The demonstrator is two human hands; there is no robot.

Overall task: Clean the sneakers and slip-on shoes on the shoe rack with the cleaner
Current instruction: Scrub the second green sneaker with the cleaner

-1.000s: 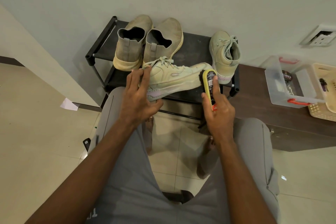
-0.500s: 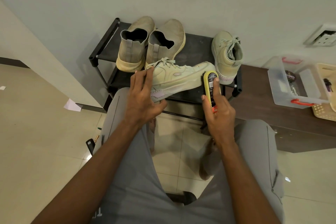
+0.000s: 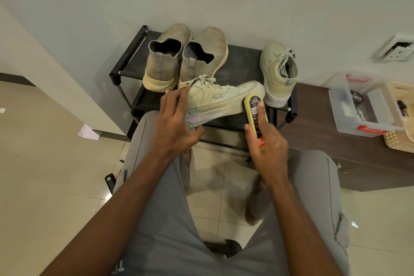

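early in the job, by the look of it: one sneaker point(image 3: 224, 101) lying on its side at the front of the shoe rack point(image 3: 125, 67), heel end gripped by the left hand point(image 3: 177, 123), toe met by the cleaner point(image 3: 255, 116) clasped in right hand point(image 3: 266, 143) fingers. second sneaker point(image 3: 277, 74) and both slip-on shoes point(image 3: 186, 60) standing behind, apparently untouched. little room: rack's front edge just below, upright sneaker close by the toe, wall behind.
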